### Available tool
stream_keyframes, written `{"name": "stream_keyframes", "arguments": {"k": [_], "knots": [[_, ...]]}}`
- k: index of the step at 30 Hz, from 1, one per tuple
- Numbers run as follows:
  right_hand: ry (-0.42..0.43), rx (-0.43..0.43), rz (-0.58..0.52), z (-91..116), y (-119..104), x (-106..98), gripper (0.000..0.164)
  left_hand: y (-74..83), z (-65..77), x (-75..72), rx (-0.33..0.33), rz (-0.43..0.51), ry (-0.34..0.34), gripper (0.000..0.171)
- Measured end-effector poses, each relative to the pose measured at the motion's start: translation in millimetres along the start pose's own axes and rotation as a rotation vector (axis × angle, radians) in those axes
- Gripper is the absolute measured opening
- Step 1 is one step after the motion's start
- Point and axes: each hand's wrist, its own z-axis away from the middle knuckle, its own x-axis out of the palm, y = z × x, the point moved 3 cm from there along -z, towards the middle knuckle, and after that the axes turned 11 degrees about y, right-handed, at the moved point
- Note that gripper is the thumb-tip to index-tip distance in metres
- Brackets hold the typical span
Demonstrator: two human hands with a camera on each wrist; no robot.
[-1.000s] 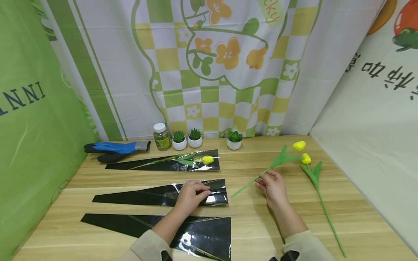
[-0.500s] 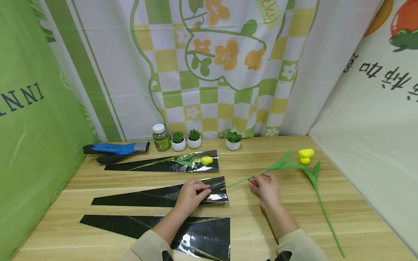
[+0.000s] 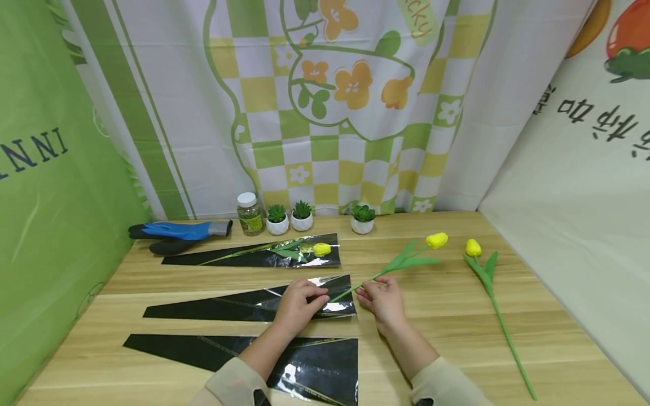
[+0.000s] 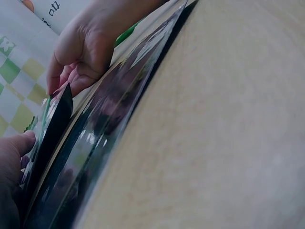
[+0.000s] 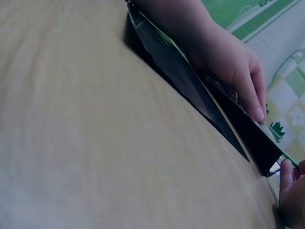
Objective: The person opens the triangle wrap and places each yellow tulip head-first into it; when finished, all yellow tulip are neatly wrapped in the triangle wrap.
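My right hand (image 3: 383, 301) pinches the green stem of a yellow artificial tulip (image 3: 437, 241), its bloom pointing right and away. The stem's lower end reaches over the wide right end of the middle black flower sleeve (image 3: 203, 307), ending by my left fingertips. My left hand (image 3: 302, 304) lies over that sleeve and pinches its clear film between thumb and fingers. In the right wrist view, the left thumb and finger (image 5: 248, 90) are at the sleeve's raised edge. The left wrist view has the right hand (image 4: 88, 52) beyond the sleeve's open corner.
Behind lies a sleeve holding another tulip (image 3: 322, 249); a flat sleeve (image 3: 320, 361) lies in front. A third tulip (image 3: 503, 321) rests at right. Along the back stand a lidded jar (image 3: 250, 215), several potted succulents (image 3: 363, 220) and blue gloves (image 3: 178, 231).
My right hand has moved left with the tulip, bringing its stem end from bare table over the middle sleeve to the left fingertips. The left hand has stayed in place.
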Motion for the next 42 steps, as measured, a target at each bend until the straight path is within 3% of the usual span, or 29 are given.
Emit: {"name": "stream_keyframes", "arguments": {"k": [13,20,27,33,38,42], "knots": [[-0.036,0.028,0.009,10,5,12,0.031,-4.0,0.8,1.9,-0.012,-0.038,-0.026,0.015],[-0.088,0.112,0.056,14,1,1,0.035,-6.3,1.2,3.4,-0.019,-0.058,-0.048,0.016],[-0.188,0.217,0.104,15,-4,-11,0.052,-6.5,1.4,3.8,-0.002,-0.07,-0.05,0.015],[-0.203,0.243,0.138,15,-6,-18,0.049,-4.4,-0.2,2.0,-0.016,-0.047,-0.052,0.014],[-0.247,0.2,0.239,15,-14,-23,0.048,-3.7,-0.3,0.9,-0.025,-0.034,-0.056,0.014],[-0.274,0.009,0.459,9,-30,-28,0.042,-4.8,0.4,1.0,-0.014,-0.03,-0.054,0.014]]}}
